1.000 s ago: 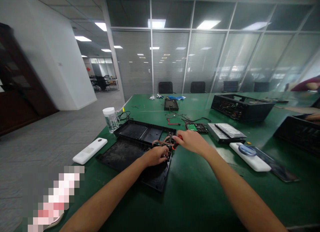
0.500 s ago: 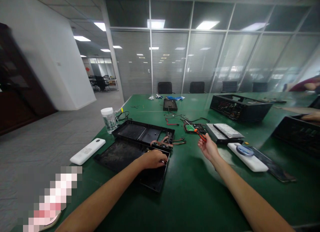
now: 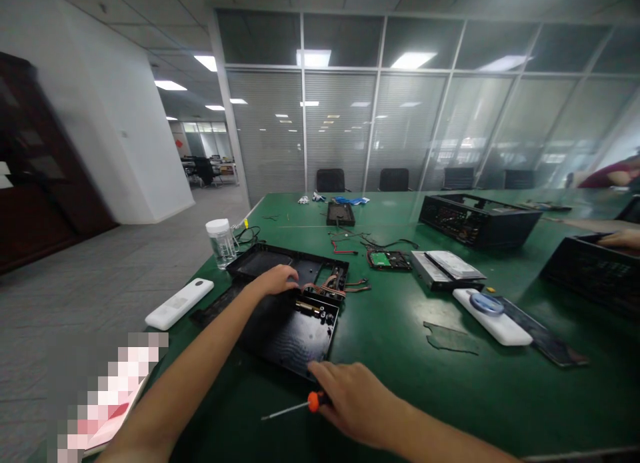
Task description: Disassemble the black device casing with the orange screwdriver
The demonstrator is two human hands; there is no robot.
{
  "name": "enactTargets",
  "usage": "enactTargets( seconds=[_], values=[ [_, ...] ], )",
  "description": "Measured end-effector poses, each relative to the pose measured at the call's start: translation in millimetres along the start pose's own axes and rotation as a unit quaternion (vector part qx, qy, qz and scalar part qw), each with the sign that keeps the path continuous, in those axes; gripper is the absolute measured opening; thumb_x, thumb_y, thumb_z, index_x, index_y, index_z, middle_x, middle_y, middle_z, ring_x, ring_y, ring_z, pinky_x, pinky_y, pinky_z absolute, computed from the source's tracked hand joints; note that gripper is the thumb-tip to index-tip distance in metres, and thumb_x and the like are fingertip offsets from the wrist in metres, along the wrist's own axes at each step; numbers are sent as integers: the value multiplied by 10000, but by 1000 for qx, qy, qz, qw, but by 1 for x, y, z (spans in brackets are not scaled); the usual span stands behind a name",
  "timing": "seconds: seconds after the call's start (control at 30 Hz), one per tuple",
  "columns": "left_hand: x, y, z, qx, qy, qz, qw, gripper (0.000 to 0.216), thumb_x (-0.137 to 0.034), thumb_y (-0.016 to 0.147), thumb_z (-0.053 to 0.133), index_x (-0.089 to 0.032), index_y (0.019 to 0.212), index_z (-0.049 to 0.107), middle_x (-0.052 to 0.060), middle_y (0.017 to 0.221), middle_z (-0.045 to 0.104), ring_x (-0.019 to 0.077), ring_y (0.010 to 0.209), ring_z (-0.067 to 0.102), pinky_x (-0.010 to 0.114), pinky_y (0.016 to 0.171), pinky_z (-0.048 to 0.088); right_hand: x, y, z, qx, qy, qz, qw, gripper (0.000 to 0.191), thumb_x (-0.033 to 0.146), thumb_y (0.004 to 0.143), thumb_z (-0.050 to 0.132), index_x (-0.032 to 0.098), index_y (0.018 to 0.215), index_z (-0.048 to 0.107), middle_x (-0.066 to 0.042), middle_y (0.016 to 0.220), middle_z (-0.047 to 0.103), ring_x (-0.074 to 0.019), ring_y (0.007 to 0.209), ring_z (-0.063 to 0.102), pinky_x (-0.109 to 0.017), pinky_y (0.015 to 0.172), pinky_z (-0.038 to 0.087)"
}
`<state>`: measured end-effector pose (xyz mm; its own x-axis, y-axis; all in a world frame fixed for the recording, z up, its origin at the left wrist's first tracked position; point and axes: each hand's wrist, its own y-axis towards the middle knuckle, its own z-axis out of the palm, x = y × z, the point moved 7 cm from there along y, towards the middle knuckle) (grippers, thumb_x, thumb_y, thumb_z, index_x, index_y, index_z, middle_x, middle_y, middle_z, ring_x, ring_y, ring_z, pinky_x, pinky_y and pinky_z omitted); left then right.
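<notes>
An opened black case lies on the table in two halves, the far tray (image 3: 265,253) and the near panel (image 3: 295,336). My left hand (image 3: 277,281) has its fingers bent over the seam between them, gripping the panel's far edge; the fingertips are partly hidden. Ribbon-like wires (image 3: 327,286) run out of the tray on the right. My right hand (image 3: 357,400) is closed around a screwdriver (image 3: 313,402) with an orange and black handle, its shaft pointing left. The fingers of that hand also touch the panel's near right corner.
Right of the case lie a green circuit board (image 3: 383,260), a silver drive-like box (image 3: 447,270), a white device (image 3: 493,316) and a dark flat strip (image 3: 545,330). A lidded jar (image 3: 221,244) stands at left. A co-worker's hand (image 3: 620,240) reaches into a black chassis (image 3: 590,273).
My left hand has moved from the panel's right side to its far edge. The right hand has brought the screwdriver down and left to the near corner, and the panel's inside shows more.
</notes>
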<state>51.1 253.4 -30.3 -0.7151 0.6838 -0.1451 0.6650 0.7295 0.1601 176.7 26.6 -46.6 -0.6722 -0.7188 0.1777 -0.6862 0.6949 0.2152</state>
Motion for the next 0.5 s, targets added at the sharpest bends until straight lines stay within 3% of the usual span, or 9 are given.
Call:
enactTargets(
  seconds=[0.13,0.27,0.37,0.5],
  values=[
    [22,4,24,92,4,3,996,221,-339,712,640,-186,868,607,9,841,627,145,758,578,190,647,408,10,-23,16,8,-113,17,993,228,167,707,583,192,913,488,-29,876,591,-178,717,559,-260,518,364],
    [13,7,33,103,78,74,989,194,-262,680,674,-182,837,592,31,854,616,175,804,575,217,686,404,-1,-46,25,9,-116,60,991,232,168,674,607,191,877,498,-40,892,603,-184,721,568,-262,523,371],
    [-2,10,25,81,104,106,986,153,-210,700,653,-193,834,580,36,845,613,183,826,575,233,724,399,-7,-57,25,1,-93,102,990,254,141,680,580,202,912,498,-31,904,599,-182,739,571,-261,547,378],
    [-29,5,-7,64,115,116,984,145,-212,714,643,-202,837,567,31,830,607,186,815,574,240,723,395,-15,-44,18,-1,-73,115,991,145,187,727,551,217,863,509,-8,872,591,-182,746,567,-270,585,385]
  ],
)
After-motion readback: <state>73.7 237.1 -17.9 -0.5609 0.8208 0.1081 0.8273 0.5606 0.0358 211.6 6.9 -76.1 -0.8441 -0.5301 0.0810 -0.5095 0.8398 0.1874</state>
